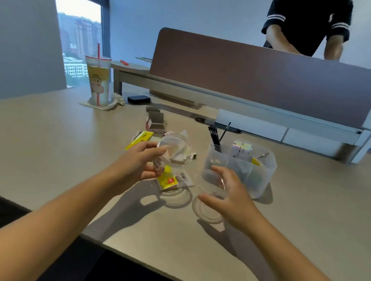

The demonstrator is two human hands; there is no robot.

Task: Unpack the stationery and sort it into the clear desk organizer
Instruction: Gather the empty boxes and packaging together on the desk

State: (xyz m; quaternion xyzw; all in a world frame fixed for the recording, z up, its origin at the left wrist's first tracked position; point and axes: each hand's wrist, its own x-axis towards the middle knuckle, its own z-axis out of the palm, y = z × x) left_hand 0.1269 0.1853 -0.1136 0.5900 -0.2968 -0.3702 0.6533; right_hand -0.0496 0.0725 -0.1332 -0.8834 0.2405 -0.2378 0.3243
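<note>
Near the desk's (45,141) front edge, our left hand (141,161) grips a clear round tub (174,154); our right hand (227,193) curls around its clear lid (210,182) beside the organizer (259,180). Light, stiff, slippery plastic, we judge: hold by the rims.

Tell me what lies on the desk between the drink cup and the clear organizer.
In the head view, between the drink cup and the clear organizer: small open cardboard boxes and yellow packaging.

A single head-worn wide-angle camera is looking forward and down from close above the desk (46,132), taking in both forearms at near range and facing a partition (264,80) and window (77,30) beyond.
</note>
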